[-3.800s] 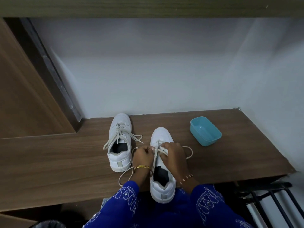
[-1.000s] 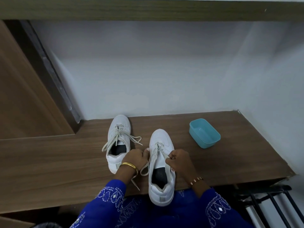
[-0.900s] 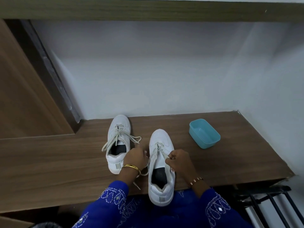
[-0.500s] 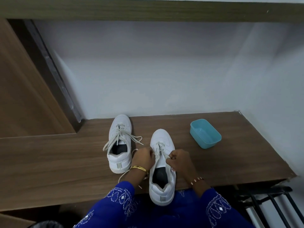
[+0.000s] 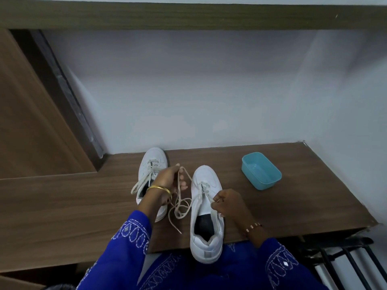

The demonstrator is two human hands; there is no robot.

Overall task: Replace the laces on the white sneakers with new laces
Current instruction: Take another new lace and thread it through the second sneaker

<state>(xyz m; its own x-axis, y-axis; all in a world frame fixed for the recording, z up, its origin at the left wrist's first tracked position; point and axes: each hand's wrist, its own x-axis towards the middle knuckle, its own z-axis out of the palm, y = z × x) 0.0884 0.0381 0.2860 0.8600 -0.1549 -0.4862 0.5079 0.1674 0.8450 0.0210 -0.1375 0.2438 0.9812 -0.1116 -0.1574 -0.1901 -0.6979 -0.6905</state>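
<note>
Pulling lace (image 5: 179, 197) w/ left hand (image 5: 170, 181).

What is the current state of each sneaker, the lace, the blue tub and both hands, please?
Near sneaker: upright, partly unlaced.
Loose lace: pulled up, slack coils on desk.
Far sneaker: upright, laced, untied.
Blue tub: upright, open; looks empty.
Left hand: raised, grips lace.
Right hand: pinches near sneaker's lacing.
</note>
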